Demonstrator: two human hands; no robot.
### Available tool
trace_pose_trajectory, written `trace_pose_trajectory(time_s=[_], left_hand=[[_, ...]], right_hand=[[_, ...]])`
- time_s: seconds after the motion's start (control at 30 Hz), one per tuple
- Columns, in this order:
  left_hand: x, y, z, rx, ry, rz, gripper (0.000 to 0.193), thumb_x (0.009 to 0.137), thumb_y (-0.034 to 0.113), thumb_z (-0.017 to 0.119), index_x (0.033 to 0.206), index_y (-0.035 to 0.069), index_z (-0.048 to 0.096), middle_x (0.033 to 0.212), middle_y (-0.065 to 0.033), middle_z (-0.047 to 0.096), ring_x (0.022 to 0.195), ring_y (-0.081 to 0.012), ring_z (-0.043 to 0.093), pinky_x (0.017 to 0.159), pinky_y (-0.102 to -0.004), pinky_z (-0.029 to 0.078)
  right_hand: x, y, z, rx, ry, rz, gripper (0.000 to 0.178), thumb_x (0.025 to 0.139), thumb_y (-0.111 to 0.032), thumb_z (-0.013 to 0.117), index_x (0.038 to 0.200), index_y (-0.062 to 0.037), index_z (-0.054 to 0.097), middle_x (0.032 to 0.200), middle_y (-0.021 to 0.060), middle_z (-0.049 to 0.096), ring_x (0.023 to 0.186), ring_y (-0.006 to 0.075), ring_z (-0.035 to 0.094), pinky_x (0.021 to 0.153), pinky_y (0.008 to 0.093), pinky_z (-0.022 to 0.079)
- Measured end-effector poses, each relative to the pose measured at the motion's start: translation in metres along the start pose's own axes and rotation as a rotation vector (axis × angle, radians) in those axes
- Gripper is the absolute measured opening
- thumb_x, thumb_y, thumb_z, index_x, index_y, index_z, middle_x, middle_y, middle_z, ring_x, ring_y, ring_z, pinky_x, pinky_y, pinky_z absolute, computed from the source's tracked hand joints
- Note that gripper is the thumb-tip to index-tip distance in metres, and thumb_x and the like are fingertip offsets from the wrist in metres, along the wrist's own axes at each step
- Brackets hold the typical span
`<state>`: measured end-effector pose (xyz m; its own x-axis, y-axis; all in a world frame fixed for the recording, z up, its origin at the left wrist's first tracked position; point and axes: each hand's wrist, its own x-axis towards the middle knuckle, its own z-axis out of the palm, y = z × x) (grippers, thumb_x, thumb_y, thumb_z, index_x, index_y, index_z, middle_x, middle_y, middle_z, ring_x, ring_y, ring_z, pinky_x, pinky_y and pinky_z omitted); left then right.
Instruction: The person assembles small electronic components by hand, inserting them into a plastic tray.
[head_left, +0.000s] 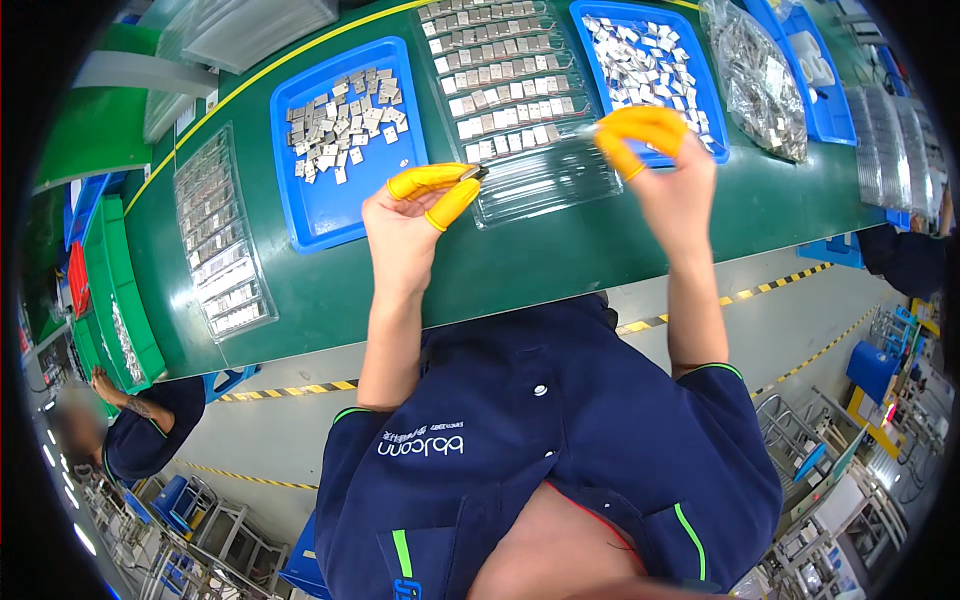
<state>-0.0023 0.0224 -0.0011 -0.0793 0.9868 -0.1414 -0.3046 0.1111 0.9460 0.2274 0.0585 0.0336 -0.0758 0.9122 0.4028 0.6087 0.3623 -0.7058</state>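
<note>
My left hand (405,225), with yellow finger covers, pinches a small metal connector (473,173) with a dark end, above the table between the blue tray and the clear tray. Yellow covers also sit on the fingers of my right hand (665,165), which is partly blurred. Its fingertips come together beside a pale smear I cannot make out, over the right edge of the clear plastic tray (550,190). Rows of small metal-and-white connectors (505,100) fill the far part of that tray; its near rows hold none.
Left is a blue tray (325,225) of loose metal connectors (345,120), then another filled clear tray (215,235). A blue tray (590,45) of white pieces (650,60) and a plastic bag (760,80) of parts lie right. A co-worker (150,420) is at far left.
</note>
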Motion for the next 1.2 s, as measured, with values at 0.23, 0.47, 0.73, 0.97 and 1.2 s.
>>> trace_pose_trajectory(time_s=[0.23,0.47,0.73,0.97,1.2], left_hand=[[-0.011,-0.001,0.014,-0.075,0.031,0.03,0.026,0.069,-0.009,0.068,0.095,-0.007,0.062,0.089,-0.0141,0.064,0.083,-0.0191,0.063,0.078,-0.0284,0.051],[-0.016,0.0,0.011,-0.006,0.003,0.041,0.025,0.07,-0.009,0.067,0.094,-0.007,0.063,0.09,-0.0149,0.064,0.082,-0.02,0.063,0.079,-0.029,0.051],[-0.019,0.0,0.012,0.041,-0.038,0.019,0.023,0.07,-0.008,0.067,0.093,-0.006,0.064,0.089,-0.0148,0.064,0.083,-0.0202,0.063,0.079,-0.0293,0.051],[-0.022,0.002,0.009,0.201,-0.105,0.039,0.021,0.07,-0.008,0.067,0.09,-0.005,0.065,0.089,-0.0124,0.065,0.082,-0.0172,0.063,0.078,-0.0268,0.05],[-0.026,0.005,0.017,0.115,-0.11,-0.041,0.02,0.069,-0.005,0.069,0.089,-0.005,0.066,0.087,-0.012,0.066,0.08,-0.0164,0.063,0.075,-0.0258,0.05]], right_hand=[[-0.008,-0.03,0.025,0.433,-0.178,0.142,0.013,0.068,-0.003,0.069,0.081,-0.003,0.067,0.083,0.0059,0.064,0.083,0.0181,0.058,0.077,0.0277,0.044],[-0.011,-0.028,0.027,0.43,-0.202,0.115,0.014,0.067,-0.003,0.07,0.08,-0.0027,0.066,0.08,0.0055,0.064,0.08,0.019,0.058,0.076,0.0282,0.045],[-0.015,-0.03,0.021,0.4,-0.226,0.131,0.012,0.068,-0.002,0.069,0.079,-0.002,0.066,0.08,0.0057,0.064,0.081,0.0176,0.058,0.077,0.0281,0.044],[-0.019,-0.027,0.013,0.291,-0.262,0.035,0.014,0.064,-0.002,0.07,0.077,-0.0041,0.067,0.077,0.0038,0.062,0.075,0.0199,0.057,0.074,0.0291,0.044],[-0.018,-0.024,0.007,0.345,-0.375,0.003,0.015,0.064,-0.003,0.072,0.078,-0.0017,0.066,0.082,0.0053,0.062,0.083,0.0173,0.056,0.078,0.0283,0.041]])
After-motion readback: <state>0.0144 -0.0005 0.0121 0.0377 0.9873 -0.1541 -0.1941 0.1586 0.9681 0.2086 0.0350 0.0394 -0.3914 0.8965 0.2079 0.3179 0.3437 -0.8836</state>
